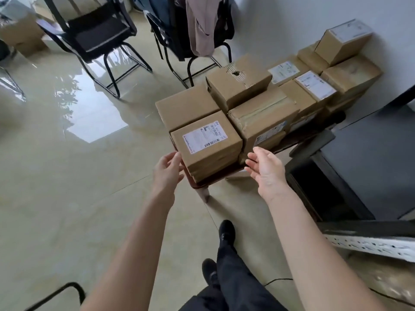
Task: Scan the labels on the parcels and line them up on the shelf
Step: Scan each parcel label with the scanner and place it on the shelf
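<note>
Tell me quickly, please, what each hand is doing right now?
Left hand: open, fingertips at the left side of the labelled parcel, not gripping it.
Right hand: open, palm up, holding nothing, just right of that parcel.

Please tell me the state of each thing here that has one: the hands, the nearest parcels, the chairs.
left hand: open, fingertips at the left edge of the front parcel
right hand: open, palm up, holding nothing
front parcel: closed, label facing up
taped parcel: closed, tape over the top
torn parcel: top torn, with a hole
left chair: unoccupied
right chair: clothes hanging on it
</note>
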